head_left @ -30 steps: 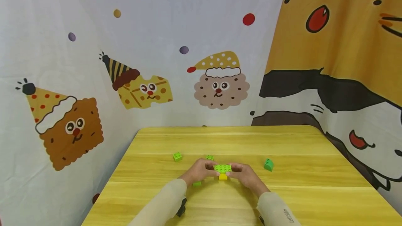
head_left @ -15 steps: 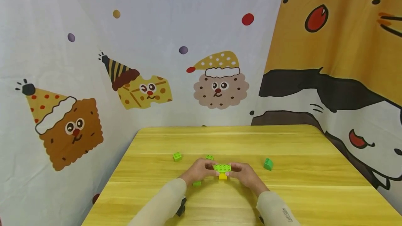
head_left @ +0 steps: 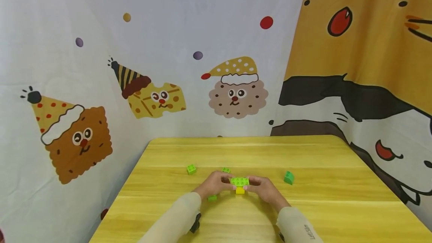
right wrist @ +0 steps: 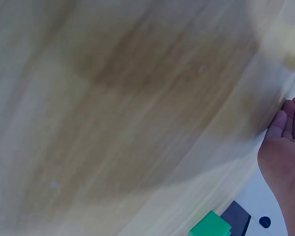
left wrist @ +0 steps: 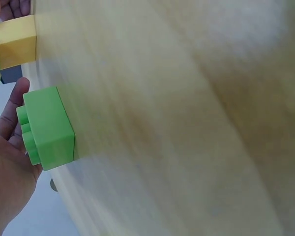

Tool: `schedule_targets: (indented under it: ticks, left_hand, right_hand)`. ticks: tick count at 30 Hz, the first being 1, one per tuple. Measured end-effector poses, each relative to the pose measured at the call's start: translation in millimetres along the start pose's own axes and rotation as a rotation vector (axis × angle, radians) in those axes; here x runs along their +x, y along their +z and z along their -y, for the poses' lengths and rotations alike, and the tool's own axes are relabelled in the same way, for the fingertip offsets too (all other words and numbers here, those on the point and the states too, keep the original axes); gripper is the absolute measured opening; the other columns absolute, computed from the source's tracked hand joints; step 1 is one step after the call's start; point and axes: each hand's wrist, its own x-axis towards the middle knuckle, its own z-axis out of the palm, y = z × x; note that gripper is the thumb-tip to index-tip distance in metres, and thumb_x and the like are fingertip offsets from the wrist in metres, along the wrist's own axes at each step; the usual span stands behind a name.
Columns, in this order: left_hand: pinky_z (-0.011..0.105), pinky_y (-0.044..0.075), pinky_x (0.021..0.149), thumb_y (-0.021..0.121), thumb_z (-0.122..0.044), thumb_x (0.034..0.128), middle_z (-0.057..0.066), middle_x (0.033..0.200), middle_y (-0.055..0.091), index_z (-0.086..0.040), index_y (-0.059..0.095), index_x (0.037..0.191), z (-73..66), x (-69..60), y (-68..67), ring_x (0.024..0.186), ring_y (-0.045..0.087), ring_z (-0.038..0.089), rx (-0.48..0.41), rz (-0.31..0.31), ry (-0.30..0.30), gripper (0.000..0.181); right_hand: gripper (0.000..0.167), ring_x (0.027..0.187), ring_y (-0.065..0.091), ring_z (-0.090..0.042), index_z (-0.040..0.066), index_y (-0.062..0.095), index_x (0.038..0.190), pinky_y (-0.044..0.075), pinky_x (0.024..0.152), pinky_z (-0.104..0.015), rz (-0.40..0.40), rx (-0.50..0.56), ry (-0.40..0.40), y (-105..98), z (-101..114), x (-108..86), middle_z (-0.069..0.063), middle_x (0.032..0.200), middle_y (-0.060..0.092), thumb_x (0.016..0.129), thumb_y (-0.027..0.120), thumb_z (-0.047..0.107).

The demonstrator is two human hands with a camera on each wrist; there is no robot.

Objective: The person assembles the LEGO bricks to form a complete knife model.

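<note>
Near the middle of the table, a light green eight-stud toy brick [head_left: 240, 181] sits on top of a yellow brick [head_left: 240, 190]. My left hand [head_left: 215, 183] pinches the green brick at its left end, and my right hand [head_left: 264, 189] grips its right end. In the left wrist view the yellow brick [left wrist: 17, 42] stands on the tabletop with the green one against its studded side. Another green brick [left wrist: 50, 130] stands beside my left hand, apart from the pair. The right wrist view shows my right hand [right wrist: 285, 142] with only a corner of the yellow brick.
On the wooden table [head_left: 243, 151], a light green brick [head_left: 191, 169] lies back left and another green brick [head_left: 226, 170] just behind my left hand. A darker green curved brick [head_left: 288, 177] stands to the right. A cartoon-printed cloth [head_left: 189, 18] hangs behind the table.
</note>
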Motion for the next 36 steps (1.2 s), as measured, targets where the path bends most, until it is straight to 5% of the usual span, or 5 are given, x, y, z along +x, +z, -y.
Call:
schedule_targets:
  ticks: [36]
  left_hand:
    - [0.029, 0.053, 0.076, 0.077, -0.029, 0.0888, -0.005, 0.101, 0.069, -0.008, 0.068, 0.128, -4.6, -4.8, -1.7, 0.087, 0.062, 0.009, 0.015, -0.03, 0.013, 0.045]
  right_hand:
    - [0.054, 0.114, 0.06, -0.032, 0.001, 0.062, 0.131, 0.044, 0.098, -0.054, 0.015, -0.01, 0.016, -0.3, 6.2, -0.1, -0.017, 0.127, 0.064, 0.087, 0.078, 0.027]
